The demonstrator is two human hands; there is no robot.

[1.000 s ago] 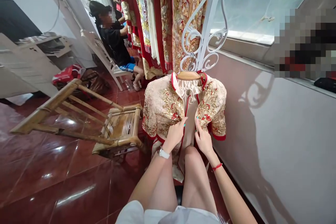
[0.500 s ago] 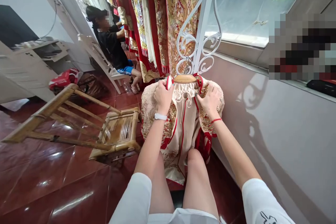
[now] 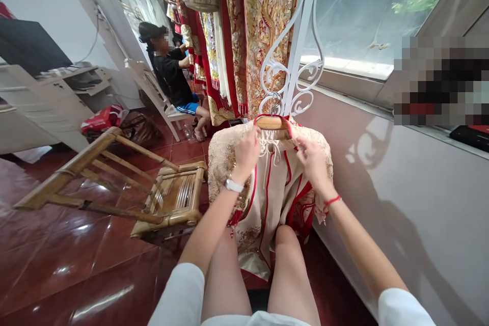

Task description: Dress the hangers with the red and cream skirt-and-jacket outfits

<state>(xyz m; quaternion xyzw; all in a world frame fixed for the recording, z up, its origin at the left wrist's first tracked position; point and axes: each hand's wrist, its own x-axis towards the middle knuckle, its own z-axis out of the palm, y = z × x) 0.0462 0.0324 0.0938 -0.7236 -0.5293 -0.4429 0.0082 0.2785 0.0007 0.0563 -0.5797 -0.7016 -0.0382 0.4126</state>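
Note:
A cream embroidered jacket (image 3: 225, 153) with red piping and gold beadwork hangs in front of my knees on a wooden hanger (image 3: 272, 123). Beneath its open front shows a cream garment (image 3: 263, 188) with red seams and white tie strings at the neck. My left hand (image 3: 246, 153), slightly blurred, is closed on the jacket's left front edge just below the collar. On the opposite side my right hand (image 3: 314, 163) pinches the other front edge near the collar. The fingertips of both hands are partly smeared by motion.
A bamboo chair (image 3: 179, 191) stands to the left on red floor tiles. Behind the hanger rises a white scrolled metal stand (image 3: 292, 51), beside hanging red and gold garments (image 3: 267, 25). Farther back a person (image 3: 171, 74) sits on a white chair. A wall (image 3: 382, 183) runs along the right.
Both hands have shifted their hold: the left moved slightly right and down to the collar edge, the right slightly right and down. The jacket's collar now lies flatter around the hanger.

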